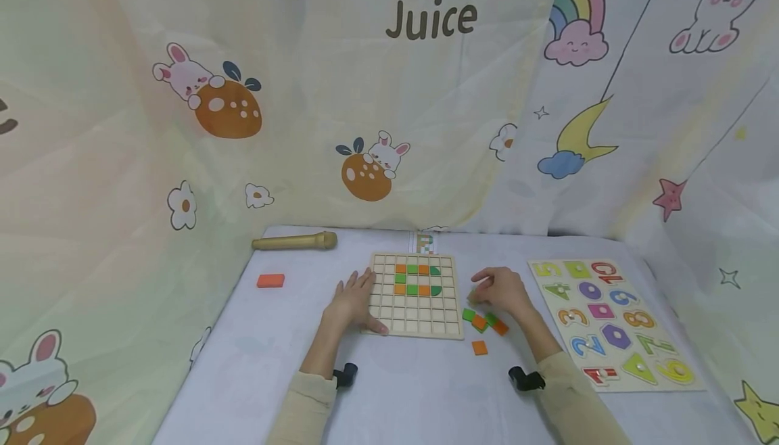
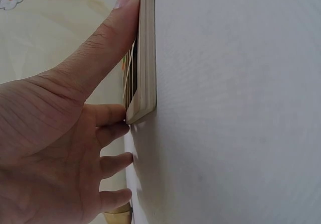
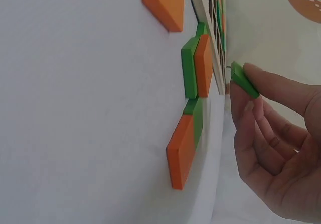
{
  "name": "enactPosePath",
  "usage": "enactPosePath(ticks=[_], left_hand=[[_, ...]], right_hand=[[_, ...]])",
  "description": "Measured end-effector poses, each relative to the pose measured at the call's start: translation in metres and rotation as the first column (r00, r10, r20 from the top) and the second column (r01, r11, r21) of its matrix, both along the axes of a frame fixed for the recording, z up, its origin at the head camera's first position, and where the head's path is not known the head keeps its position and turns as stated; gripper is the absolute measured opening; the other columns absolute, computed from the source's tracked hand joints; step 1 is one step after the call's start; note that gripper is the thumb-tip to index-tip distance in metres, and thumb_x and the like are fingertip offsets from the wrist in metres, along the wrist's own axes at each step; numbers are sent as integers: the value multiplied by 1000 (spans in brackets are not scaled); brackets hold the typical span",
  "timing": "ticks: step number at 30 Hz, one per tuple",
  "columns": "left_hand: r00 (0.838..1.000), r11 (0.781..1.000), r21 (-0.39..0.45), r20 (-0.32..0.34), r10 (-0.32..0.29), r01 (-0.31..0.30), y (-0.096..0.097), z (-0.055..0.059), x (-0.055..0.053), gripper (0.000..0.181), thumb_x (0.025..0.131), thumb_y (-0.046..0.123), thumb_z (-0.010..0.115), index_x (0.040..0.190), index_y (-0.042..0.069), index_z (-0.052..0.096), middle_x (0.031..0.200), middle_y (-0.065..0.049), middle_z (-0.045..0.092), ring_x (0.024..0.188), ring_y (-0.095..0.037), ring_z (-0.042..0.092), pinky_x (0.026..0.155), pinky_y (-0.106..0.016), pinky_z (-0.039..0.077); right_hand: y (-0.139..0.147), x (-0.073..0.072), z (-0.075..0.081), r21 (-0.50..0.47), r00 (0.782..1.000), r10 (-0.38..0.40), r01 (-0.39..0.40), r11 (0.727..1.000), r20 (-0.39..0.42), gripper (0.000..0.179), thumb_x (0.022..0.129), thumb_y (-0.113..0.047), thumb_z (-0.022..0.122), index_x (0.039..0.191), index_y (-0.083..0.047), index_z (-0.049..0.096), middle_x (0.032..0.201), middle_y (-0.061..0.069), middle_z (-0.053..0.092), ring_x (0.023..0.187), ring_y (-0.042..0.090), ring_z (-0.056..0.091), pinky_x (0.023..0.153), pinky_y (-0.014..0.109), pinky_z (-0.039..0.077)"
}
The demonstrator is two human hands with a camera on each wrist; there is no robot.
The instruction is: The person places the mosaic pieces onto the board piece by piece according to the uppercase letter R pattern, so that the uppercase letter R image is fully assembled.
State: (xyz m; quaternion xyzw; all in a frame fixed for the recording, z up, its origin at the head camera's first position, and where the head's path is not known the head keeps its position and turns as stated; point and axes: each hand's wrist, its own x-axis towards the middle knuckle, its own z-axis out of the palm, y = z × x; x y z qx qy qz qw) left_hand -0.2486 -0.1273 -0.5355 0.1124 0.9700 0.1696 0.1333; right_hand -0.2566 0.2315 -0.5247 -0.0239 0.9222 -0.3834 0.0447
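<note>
A wooden grid board lies mid-table, with orange and green tiles set in some of its squares, two rounded green ones among them. My left hand rests along the board's left side, fingers fairly straight and spread; in the left wrist view its thumb lies against the board's edge. To the right of the board, my right hand pinches a green tile between thumb and fingertips. Below that hand lie several loose green and orange tiles, some overlapping. A single orange tile sits nearer the front.
At the right stands a number-and-shape puzzle board. A gold microphone-shaped object lies at the back left, with an orange-red block in front of it. Behind the grid board is a small printed pattern card. Printed cloth hangs around the table.
</note>
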Motion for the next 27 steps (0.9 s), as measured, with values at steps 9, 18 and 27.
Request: enactPosePath(ticks=[9, 18, 27], left_hand=[[1000, 1000, -5, -6, 1, -1, 0, 4, 2, 141, 57, 55, 99, 165, 3, 24, 173, -15, 19, 159, -42, 12, 127, -64, 12], [1000, 1000, 1, -7, 7, -7, 0, 1, 1, 141, 56, 56, 99, 165, 3, 26, 173, -15, 21, 159, -42, 13, 127, -64, 12], [1000, 1000, -3, -13, 12, -12, 1, 1, 2, 143, 54, 58, 98, 165, 4, 26, 173, -14, 20, 159, -41, 13, 127, -64, 12]], right_hand=[[-17, -6, 5, -128, 999, 25, -20, 992, 39, 34, 83, -3, 85, 115, 0, 74, 91, 7, 79, 78, 18, 75, 71, 33, 64], [-33, -9, 5, -132, 998, 43, -37, 991, 39, 35, 83, -9, 89, 115, -2, 76, 90, 4, 78, 80, 17, 73, 73, 33, 62], [-55, -11, 5, -143, 996, 78, -72, 987, 37, 35, 82, -14, 90, 113, -5, 77, 90, 2, 79, 84, 18, 73, 77, 36, 61]])
